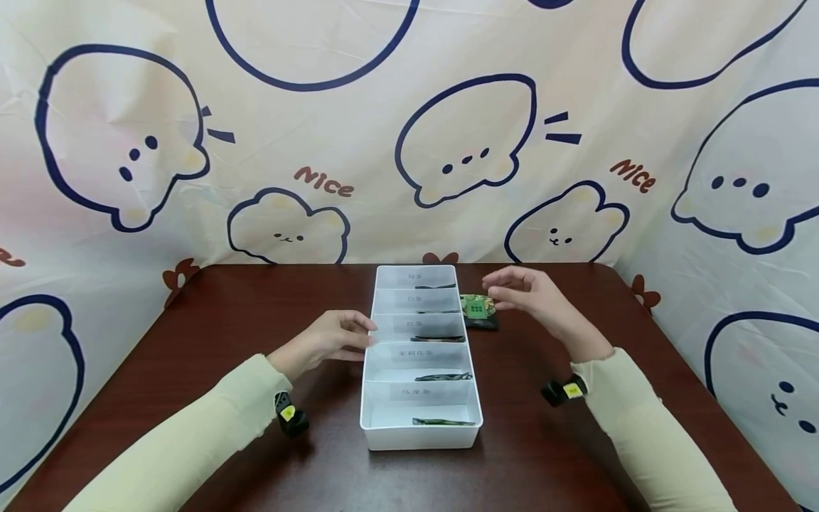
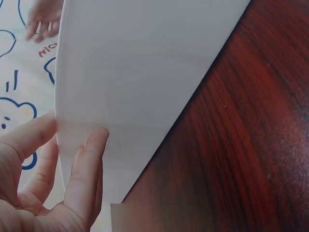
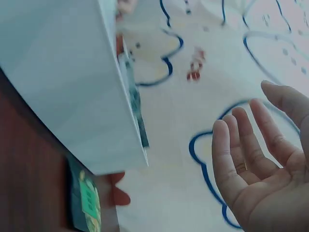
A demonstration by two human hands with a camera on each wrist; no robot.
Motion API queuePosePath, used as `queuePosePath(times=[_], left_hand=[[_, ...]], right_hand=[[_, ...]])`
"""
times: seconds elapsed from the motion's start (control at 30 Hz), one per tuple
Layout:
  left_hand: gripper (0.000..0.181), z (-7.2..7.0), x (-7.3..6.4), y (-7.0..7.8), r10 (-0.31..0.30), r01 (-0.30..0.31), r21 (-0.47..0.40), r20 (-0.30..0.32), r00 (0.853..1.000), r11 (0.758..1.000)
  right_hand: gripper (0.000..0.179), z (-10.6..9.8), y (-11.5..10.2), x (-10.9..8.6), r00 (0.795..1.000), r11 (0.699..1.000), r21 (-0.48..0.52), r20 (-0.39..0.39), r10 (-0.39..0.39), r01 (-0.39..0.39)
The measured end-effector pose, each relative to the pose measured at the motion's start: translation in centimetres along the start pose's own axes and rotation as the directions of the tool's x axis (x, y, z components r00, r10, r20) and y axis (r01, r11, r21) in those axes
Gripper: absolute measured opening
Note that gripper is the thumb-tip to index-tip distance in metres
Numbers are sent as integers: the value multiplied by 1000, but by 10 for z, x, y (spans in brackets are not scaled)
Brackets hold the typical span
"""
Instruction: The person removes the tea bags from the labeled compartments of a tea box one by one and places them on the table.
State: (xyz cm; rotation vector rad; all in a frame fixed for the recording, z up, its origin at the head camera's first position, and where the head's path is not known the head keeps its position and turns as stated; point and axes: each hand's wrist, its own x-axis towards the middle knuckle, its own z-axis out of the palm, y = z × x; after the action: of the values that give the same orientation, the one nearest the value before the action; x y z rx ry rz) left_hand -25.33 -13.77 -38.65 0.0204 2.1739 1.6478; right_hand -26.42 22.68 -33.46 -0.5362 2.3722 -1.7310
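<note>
Box (image 1: 422, 438) stands lengthwise before the person on the tabletop (image 1: 525, 469), its five labelled compartments (image 1: 390, 409) each showing thin sachets (image 1: 443, 422). Packet (image 1: 478, 310), green and black, lies just beside the box's right wall, towards the far end; whether they touch, I cannot tell. Left hand (image 1: 326, 338): fingers parted, tips at the box's left wall (image 2: 145, 72), clamped on nothing that I can see. Right hand (image 1: 527, 293): empty, fingers apart, raised near the packet.

Step in hand, as I judge it: the left hand steadies the box while the right attends to the packet. Light pressure is advised, since a firm push could drive the box onto the packet. Taking the packet by its outer edge would spare the wall a knock.

Views compared: only the head view gives the labels and compartment interiors. The left wrist view shows one fingertip before the outer wall, another at the rim. The right wrist view alone shows the bare palm and a blurred green edge (image 3: 137, 108) past the rim.
</note>
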Motion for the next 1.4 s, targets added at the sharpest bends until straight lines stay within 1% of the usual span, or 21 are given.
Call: queuePosePath(times=[0.07,0.2,0.27,0.37,0.43,0.57,0.67,0.87,0.97,1.13,1.4], left_hand=[[35,-1,-1,0,-2,2,-2,-3,1000,1000],[34,-1,-2,0,-5,5,-13,-2,1000,1000],[35,-1,-2,0,-4,4,-20,2,1000,1000],[35,-2,-1,-1,-2,2,-22,7,1000,1000],[35,-2,-1,-1,-3,3,-23,9,1000,1000],[35,-3,-1,-1,-9,9,-21,0,1000,1000],[35,-3,-2,0,-10,10,-18,-3,1000,1000],[34,-2,-2,-1,-5,5,-23,7,1000,1000],[33,-1,-2,-1,-6,6,-30,6,1000,1000],[34,0,-1,-2,2,-2,-30,8,1000,1000],[34,0,-2,-1,1,-1,-35,6,1000,999]], right_hand=[[37,8,-2,-11,999,1000,-16,35,-21,22],[29,26,-1,-32,995,998,-53,99,-19,24],[27,34,0,-42,992,997,-69,127,-13,21],[27,45,3,-56,984,996,-85,175,-26,41],[27,51,5,-63,978,994,-89,207,-37,56],[24,62,10,-76,957,991,-83,279,-82,109],[22,68,14,-83,944,988,-88,318,-94,128],[21,78,16,-94,943,975,-193,331,-37,107],[22,83,14,-96,941,967,-229,337,-33,116],[20,87,13,-96,943,950,-280,330,-39,138],[12,88,13,-99,935,917,-339,343,-88,211]])
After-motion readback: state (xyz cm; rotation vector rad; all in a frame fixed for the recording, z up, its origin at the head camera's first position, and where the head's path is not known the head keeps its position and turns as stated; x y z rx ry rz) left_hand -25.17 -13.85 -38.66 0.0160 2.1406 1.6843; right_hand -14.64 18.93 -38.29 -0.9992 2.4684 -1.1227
